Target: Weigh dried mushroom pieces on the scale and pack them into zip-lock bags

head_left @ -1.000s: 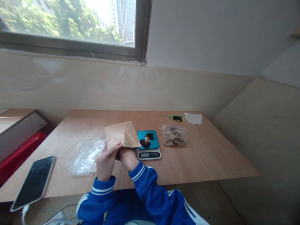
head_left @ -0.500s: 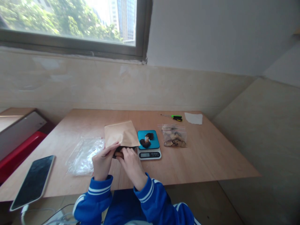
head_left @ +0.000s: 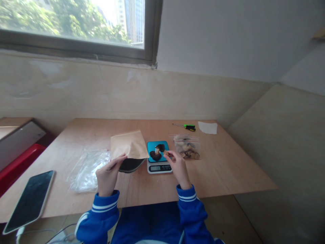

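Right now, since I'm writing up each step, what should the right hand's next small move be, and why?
Probably the right hand should set its small brown piece on the scale: it pinches that piece by the blue top's right edge, dark pieces already lie on that top, and the left hand holds the open paper bag.

Hands [head_left: 108, 177] hold a paper bag [head_left: 130, 145] and tan piece [head_left: 166, 153] near a scale [head_left: 158, 168].

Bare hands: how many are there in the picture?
2. The bare left hand holds the open brown paper bag; the bare right hand pinches a small tan piece at the right side of the blue-topped white scale. No others show.
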The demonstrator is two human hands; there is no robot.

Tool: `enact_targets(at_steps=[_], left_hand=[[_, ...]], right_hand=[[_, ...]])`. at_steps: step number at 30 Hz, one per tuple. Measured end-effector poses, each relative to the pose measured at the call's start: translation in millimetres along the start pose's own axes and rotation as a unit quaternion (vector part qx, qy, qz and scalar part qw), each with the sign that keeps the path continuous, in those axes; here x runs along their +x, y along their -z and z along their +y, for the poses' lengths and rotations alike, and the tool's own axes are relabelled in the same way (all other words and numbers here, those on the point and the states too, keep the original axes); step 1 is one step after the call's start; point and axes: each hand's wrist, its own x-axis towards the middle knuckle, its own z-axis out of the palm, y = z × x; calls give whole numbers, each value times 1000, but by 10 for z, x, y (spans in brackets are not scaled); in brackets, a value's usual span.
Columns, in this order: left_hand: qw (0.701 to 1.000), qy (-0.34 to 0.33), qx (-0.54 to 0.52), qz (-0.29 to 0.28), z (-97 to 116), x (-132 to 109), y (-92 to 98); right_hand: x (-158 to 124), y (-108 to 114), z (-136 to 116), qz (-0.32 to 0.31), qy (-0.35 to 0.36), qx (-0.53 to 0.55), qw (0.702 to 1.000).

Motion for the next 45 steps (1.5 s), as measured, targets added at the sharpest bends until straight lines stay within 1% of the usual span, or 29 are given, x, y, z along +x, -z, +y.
enact_targets(at_steps=[3,6,9,12,15,17,19,21,23,25,26,28,32,35,38,41,43,45], left_hand=[[1000,-7,5,1,-19,0,-17],[1000,-4,7,3,-6,2,-12],[1000,3,6,2,28,4,13],[1000,7,8,3,54,5,37],[1000,7,7,5,56,2,41],[1000,2,6,5,49,0,29],[1000,-4,10,7,44,-1,10],[1000,-4,13,12,51,-1,-11],[1000,2,10,15,67,-1,-28],[1000,8,6,13,80,-1,-35],[1000,9,6,10,82,-2,-35],[1000,6,9,6,71,-6,-25],[1000,-4,10,-1,23,-19,13],[1000,-8,9,-1,16,-30,23],[1000,-6,10,5,52,-39,11],[1000,6,6,9,100,-52,4],[1000,14,0,6,116,-63,12],[1000,19,-2,2,113,-73,27]], right_hand=[[20,-114,260,38,20,-70,997],[22,-284,427,38,29,-77,996],[8,-407,529,29,24,-67,997],[-10,-390,551,20,29,-50,998],[-15,-234,446,22,37,-32,999],[-13,-97,293,31,37,-7,999],[-19,20,82,16,34,46,998],[-44,80,-164,-43,31,118,992],[-94,58,-413,-129,40,171,976],[-168,-50,-634,-210,73,185,957],[-209,-131,-726,-241,92,183,949],[-291,-323,-869,-272,121,168,940],[-388,-670,-1020,-242,149,106,953],[-370,-817,-1064,-243,162,42,956],[-287,-953,-1054,-254,152,-47,954],[-176,-1167,-976,-253,124,-98,954],[-105,-1343,-902,-241,116,-79,960],[-50,-1508,-830,-231,134,-21,964]])
